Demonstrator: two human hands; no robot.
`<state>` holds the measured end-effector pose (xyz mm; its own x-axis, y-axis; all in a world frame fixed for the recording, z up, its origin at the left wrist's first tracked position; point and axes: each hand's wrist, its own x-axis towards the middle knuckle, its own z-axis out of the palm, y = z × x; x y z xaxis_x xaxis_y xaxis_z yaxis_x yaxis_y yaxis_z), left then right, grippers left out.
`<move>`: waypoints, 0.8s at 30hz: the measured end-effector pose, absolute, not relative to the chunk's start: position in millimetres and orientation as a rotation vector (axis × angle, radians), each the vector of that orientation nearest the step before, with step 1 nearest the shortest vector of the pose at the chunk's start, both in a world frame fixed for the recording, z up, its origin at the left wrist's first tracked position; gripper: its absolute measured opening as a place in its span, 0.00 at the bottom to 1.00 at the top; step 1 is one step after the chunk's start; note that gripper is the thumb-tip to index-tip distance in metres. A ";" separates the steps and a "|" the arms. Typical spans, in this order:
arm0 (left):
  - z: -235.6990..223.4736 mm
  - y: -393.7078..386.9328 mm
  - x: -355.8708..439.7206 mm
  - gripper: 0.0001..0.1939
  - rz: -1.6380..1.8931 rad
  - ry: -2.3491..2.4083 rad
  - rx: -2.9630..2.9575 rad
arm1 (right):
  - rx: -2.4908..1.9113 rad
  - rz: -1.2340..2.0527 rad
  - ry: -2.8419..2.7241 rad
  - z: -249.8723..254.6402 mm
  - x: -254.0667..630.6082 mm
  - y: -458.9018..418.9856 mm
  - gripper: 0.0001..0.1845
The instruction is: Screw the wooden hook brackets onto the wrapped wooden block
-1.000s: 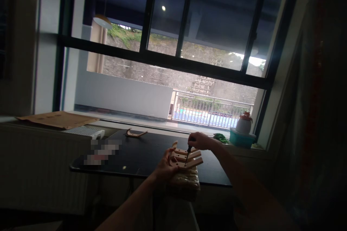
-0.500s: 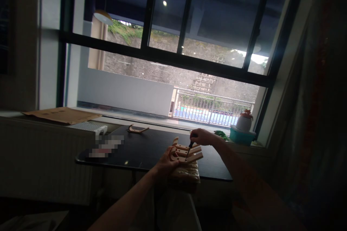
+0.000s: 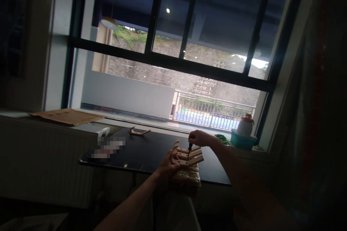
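A screwdriver (image 3: 190,148) with a dark handle is gripped from above by my right hand (image 3: 200,138). It stands nearly upright, its tip on the front bar of a pale wooden rack (image 3: 180,161) with curved, hook-like ends and several dark holes. My left hand (image 3: 165,166) is closed round the rack's left end, with some fingers hidden behind the wood. Beneath the rack lies a plastic-wrapped block (image 3: 187,177) at the table's front edge.
A similar curved wooden piece (image 3: 138,132) lies farther back on the dark table (image 3: 151,148). A brown paper envelope (image 3: 66,116) rests on the left sill. At the right are a teal container (image 3: 243,139), a white bottle (image 3: 245,125) and a green item (image 3: 222,139).
The view has shifted slightly. My right hand and the screwdriver have turned a little, leaving the screwdriver more upright, its tip still on the front bar. My left hand keeps its hold.
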<state>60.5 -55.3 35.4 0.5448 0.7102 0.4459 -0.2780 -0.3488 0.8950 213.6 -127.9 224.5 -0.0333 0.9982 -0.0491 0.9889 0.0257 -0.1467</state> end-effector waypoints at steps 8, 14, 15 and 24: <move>29.2 -58.1 60.9 0.34 1.092 0.374 1.623 | -2.172 0.159 -2.166 217.4 212.6 -119.7 0.16; 40.8 -55.8 56.9 0.34 1.096 0.433 1.790 | -2.097 0.215 -2.239 223.9 214.9 -123.9 0.15; 45.2 -56.1 55.1 0.34 1.096 0.444 1.832 | -2.099 0.219 -2.239 223.9 215.7 -124.3 0.14; 95.6 -77.8 45.3 0.18 1.036 0.526 2.470 | -2.122 0.227 -2.165 218.3 219.9 -120.7 0.15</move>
<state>45.3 -77.8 95.6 0.6525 0.4864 0.5811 0.1824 -0.8451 0.5025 219.9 -120.7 218.3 -0.0230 0.9992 -0.0316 0.9841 0.0170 -0.1770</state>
